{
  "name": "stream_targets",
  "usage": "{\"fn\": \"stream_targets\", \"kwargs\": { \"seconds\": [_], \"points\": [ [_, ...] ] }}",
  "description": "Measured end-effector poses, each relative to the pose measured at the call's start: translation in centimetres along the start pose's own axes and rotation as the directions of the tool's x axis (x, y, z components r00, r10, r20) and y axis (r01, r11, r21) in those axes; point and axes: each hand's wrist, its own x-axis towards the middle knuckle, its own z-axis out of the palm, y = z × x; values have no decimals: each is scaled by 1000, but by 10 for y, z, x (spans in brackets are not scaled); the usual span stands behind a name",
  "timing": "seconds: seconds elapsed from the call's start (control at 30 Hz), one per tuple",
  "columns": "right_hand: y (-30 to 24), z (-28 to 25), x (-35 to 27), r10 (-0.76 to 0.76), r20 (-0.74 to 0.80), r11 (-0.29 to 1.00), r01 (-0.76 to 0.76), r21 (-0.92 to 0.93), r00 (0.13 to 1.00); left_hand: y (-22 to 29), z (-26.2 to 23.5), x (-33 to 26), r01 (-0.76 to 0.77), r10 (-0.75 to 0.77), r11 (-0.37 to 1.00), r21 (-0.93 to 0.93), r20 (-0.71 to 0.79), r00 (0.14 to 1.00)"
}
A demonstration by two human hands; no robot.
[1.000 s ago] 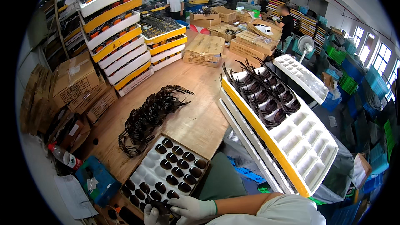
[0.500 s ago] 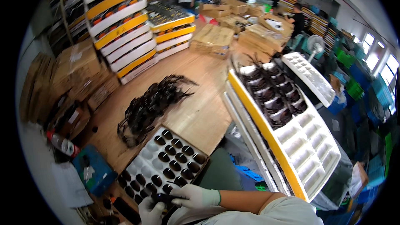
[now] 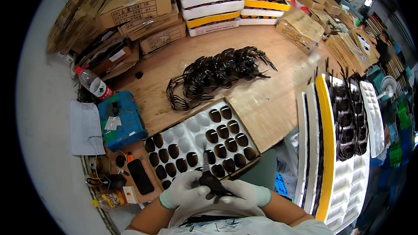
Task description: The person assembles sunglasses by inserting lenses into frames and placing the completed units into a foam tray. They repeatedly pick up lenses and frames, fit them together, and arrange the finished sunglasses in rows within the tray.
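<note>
My left hand (image 3: pixel 183 190) and my right hand (image 3: pixel 244 194), both in white gloves, are close together at the front edge of a lens tray. Between them they grip dark sunglasses (image 3: pixel 210 182). The fingers are closed round the frame and hide part of it. Just beyond lies the white lens tray (image 3: pixel 186 135) in a cardboard box, with several brown-tinted lenses (image 3: pixel 228 165) seated in its hollows; some hollows hold no lens. Behind the tray a tangled heap of dark glasses frames (image 3: pixel 217 72) rests on the wooden table.
At right stand stacked white foam trays (image 3: pixel 348 182) with a yellow edge, the top one partly filled with sunglasses (image 3: pixel 346 122). A blue box (image 3: pixel 122 119), a bottle (image 3: pixel 93 82) and a phone (image 3: pixel 140 177) sit at left. Cartons (image 3: pixel 135 2) and stacked trays (image 3: pixel 211 2) line the back.
My view has swung left and down, so the lens tray sits more central. Both hands still hold the sunglasses; the left hand and both forearms now show more fully.
</note>
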Motion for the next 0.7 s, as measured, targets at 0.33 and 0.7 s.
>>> {"fn": "stream_targets", "kwargs": {
  "seconds": [0.33,0.7],
  "points": [
    [100,-181,-17,75,-752,245,-743,-623,655,-34,-264,188,164,12,971,172,-723,690],
    [126,8,234,-171,-48,464,37,-885,984,-15,-263,194,-142,-187,855,-499,-552,813]
  ]
}}
